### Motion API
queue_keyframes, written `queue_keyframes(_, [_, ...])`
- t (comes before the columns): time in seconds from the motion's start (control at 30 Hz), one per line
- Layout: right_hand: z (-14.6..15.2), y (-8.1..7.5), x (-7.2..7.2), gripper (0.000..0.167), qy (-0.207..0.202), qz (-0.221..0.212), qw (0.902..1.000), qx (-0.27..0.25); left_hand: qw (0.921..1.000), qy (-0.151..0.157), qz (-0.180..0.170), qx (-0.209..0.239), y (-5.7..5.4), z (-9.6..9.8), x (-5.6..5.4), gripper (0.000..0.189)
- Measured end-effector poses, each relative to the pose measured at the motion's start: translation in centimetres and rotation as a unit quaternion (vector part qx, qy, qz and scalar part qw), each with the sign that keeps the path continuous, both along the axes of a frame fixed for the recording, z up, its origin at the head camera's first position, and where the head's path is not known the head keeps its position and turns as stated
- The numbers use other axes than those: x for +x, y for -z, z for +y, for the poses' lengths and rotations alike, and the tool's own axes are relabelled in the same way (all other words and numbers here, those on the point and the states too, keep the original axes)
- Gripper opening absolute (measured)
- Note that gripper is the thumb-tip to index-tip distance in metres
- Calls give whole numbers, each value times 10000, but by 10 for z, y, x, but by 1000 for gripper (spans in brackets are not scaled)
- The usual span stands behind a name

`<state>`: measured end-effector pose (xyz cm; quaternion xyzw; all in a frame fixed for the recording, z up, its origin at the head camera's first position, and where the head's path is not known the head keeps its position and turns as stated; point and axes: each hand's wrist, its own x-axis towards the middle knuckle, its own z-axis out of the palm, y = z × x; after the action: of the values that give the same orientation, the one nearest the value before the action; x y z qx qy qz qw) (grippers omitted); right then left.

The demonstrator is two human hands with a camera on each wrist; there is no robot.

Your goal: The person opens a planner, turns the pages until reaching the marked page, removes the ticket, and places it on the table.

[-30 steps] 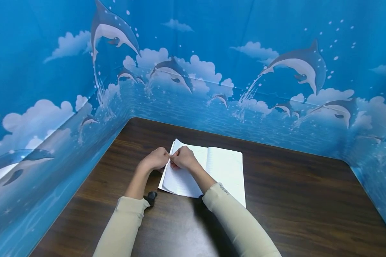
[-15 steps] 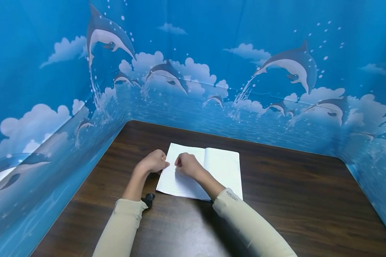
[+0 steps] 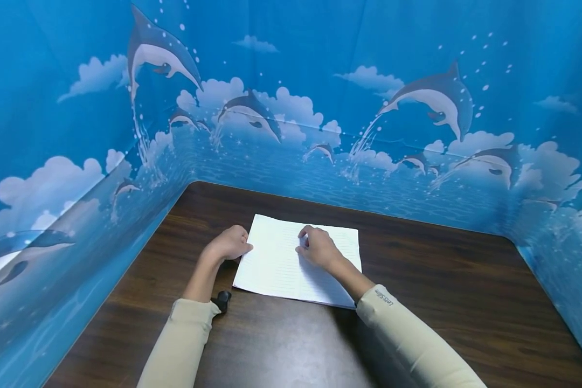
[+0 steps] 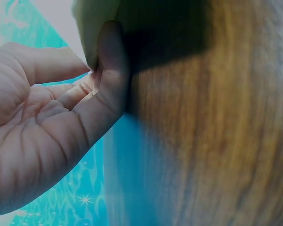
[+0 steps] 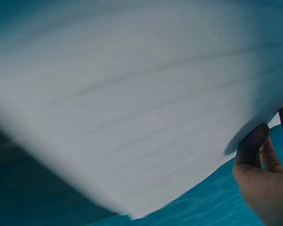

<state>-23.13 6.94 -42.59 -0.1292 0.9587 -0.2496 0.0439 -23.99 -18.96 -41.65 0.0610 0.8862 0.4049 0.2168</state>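
Notebook (image 3: 283,264) lies open, left hand (image 3: 230,243) pinching its left edge.

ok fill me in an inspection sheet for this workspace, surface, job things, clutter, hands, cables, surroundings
Surface: dark wood-grain table, with a glare patch on the person's side
Job's things: ruled notebook, lying open
Clutter: nothing seen
Hands: left hand pinches the notebook's left edge; right hand is over the notebook, whether it holds a page is unclear
Cables: nothing seen
Surroundings: blue dolphin-print backdrop behind the table and along its left side
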Motion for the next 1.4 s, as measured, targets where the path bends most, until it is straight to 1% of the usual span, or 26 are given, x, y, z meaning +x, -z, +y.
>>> queue_keyframes(0.1, [18,3,-2,44,155,0,9998,148,10000,37,3,-30,1,-2,-1,51])
queue_keyframes(0.23, [44,6,-2,58,229,34,9970,741,9999,106,2,-5,1,-2,-1,49])
queue_keyframes(0.3, [56,5,-2,63,306,-53,9941,1037,10000,94,-8,19,0,-2,-1,48])
queue_keyframes(0.4, [73,4,-3,66,513,-302,9909,1205,10000,64,8,14,-1,-1,0,47])
queue_keyframes(0.53, [89,3,-4,66,740,-574,9879,1238,10000,26,5,-70,1,1,0,45])
queue_keyframes(0.6, [94,2,-3,66,786,-572,9857,1379,10000,21,-11,-94,1,1,0,43])
queue_keyframes(0.67, [96,1,-1,66,795,-507,9837,1533,10000,0,-27,-95,1,2,0,43])
queue_keyframes(0.77, [97,1,4,62,738,-264,9818,1731,9999,-32,-25,-93,0,2,1,43])
queue_keyframes(0.87, [96,0,6,51,655,-60,9814,1801,9999,-58,17,-147,-2,2,0,43])
queue_keyframes(0.97, [94,-2,7,39,674,26,9804,1849,9997,-71,59,-212,-3,3,0,42])
queue_keyframes(1.07, [91,-4,5,33,778,-105,9803,1813,9996,-83,74,-272,-3,3,0,39])
queue_keyframes(1.2, [90,-5,3,36,844,-310,9814,1695,9995,-88,73,-305,-3,3,0,38])
queue_keyframes(1.3, [92,-6,3,40,819,-317,9837,1567,9995,-67,63,-286,-2,2,-1,37])
queue_keyframes(1.4, [94,-6,3,39,760,-262,9864,1434,9996,-68,35,-277,-1,2,-1,38])
